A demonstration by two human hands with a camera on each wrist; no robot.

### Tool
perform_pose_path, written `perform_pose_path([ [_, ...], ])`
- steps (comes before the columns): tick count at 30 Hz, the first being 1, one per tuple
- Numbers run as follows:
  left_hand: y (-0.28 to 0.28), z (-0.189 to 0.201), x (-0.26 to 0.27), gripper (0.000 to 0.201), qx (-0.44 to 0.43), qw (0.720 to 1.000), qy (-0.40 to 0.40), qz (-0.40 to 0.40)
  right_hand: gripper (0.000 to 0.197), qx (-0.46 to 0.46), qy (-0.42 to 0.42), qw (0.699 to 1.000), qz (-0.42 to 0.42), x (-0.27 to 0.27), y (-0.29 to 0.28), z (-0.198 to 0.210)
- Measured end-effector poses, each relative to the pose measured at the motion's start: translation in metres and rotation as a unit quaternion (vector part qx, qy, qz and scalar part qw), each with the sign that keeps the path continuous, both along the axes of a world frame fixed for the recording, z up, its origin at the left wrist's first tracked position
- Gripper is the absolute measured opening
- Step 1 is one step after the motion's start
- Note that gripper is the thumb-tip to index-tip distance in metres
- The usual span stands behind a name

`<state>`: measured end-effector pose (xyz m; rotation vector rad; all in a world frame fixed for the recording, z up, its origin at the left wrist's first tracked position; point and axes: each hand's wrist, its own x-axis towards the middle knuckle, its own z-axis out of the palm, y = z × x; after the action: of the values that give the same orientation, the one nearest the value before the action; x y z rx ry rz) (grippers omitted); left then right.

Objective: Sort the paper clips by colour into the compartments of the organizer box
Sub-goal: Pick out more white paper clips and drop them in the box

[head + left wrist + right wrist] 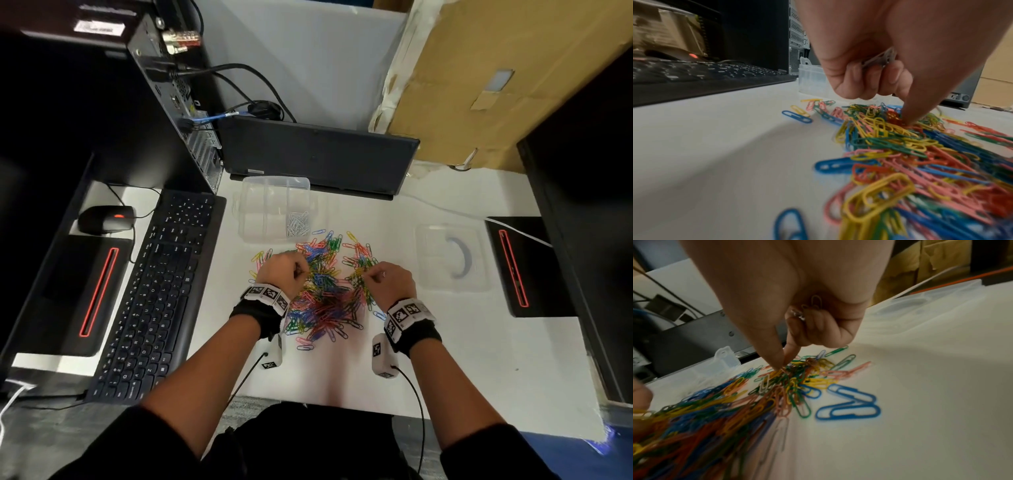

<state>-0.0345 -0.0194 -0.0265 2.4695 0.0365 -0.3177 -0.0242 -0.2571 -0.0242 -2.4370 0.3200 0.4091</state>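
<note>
A heap of mixed coloured paper clips point(322, 298) lies on the white desk. Behind it stands the clear organizer box point(270, 192), with white clips point(297, 224) in its near right compartment. My left hand point(286, 274) is over the heap's left side. It grips several white clips point(879, 58) under curled fingers while thumb and forefinger point(905, 121) dip into the heap point(900, 146). My right hand point(385, 279) is at the heap's right side. It also holds white clips point(815, 304) in curled fingers, and its thumb and forefinger point(782, 365) pinch into the clips point(789, 379).
The box's clear lid point(452, 257) lies to the right. A black keyboard point(154, 291) and a mouse point(102, 219) lie left, a PC tower point(164, 102) stands at back left, and a dark flat device point(318, 157) behind the box. Black units point(513, 267) flank the desk.
</note>
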Motion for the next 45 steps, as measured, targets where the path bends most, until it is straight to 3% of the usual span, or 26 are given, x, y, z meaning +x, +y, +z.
perform_pose_path([
  [3,-0.001,0.004,-0.005,0.022,-0.011,1.0,0.011,-0.011,0.012,-0.033,-0.006,0.999,0.033,-0.004,0.011,0.003],
  [8,-0.013,0.014,-0.012,0.055,0.001,0.99,0.039,-0.138,0.015,-0.11,0.002,0.991,0.078,-0.007,0.024,0.004],
  [12,-0.018,0.01,-0.012,0.057,0.072,0.978,0.034,-0.195,0.01,-0.083,0.01,0.993,0.081,-0.007,0.022,0.006],
  [16,-0.022,0.007,-0.007,0.045,0.092,0.974,0.037,-0.205,0.009,0.026,0.039,0.998,0.045,-0.004,0.015,0.002],
  [18,-0.022,0.004,-0.004,0.038,0.089,0.976,0.027,-0.198,0.016,0.155,0.109,0.982,-0.011,-0.002,0.013,0.004],
  [20,-0.021,0.003,-0.002,0.028,0.076,0.978,0.02,-0.191,0.025,0.317,0.195,0.918,-0.134,-0.003,0.01,0.007],
  [22,-0.021,0.001,0.001,0.019,0.066,0.98,0.018,-0.188,0.027,0.402,0.232,0.861,-0.209,-0.007,0.005,0.009],
  [25,-0.019,-0.001,0.003,0.014,0.042,0.984,0.018,-0.17,0.034,0.448,0.248,0.832,-0.212,-0.012,0.001,0.009],
  [29,-0.002,0.0,0.002,0.017,-0.012,0.997,-0.015,-0.074,0.037,0.454,0.238,0.84,-0.176,-0.015,0.005,0.013],
  [33,0.028,-0.003,-0.002,0.015,-0.001,1.0,-0.01,0.025,0.028,0.489,0.234,0.826,-0.153,-0.018,0.014,0.016],
  [39,0.045,-0.009,-0.021,0.018,-0.026,0.999,0.023,0.027,0.025,0.472,0.243,0.841,-0.104,-0.019,0.032,0.012],
  [41,0.042,-0.008,-0.025,0.025,-0.024,0.999,0.023,0.029,0.023,0.409,0.207,0.887,-0.056,-0.016,0.038,0.009],
  [43,0.039,-0.007,-0.028,0.03,-0.016,0.999,0.019,0.038,0.017,0.259,0.114,0.959,0.033,-0.011,0.047,0.007],
  [45,0.033,-0.006,-0.031,0.035,0.004,1.0,0.006,0.027,0.006,0.125,0.023,0.987,0.095,-0.004,0.057,0.007],
])
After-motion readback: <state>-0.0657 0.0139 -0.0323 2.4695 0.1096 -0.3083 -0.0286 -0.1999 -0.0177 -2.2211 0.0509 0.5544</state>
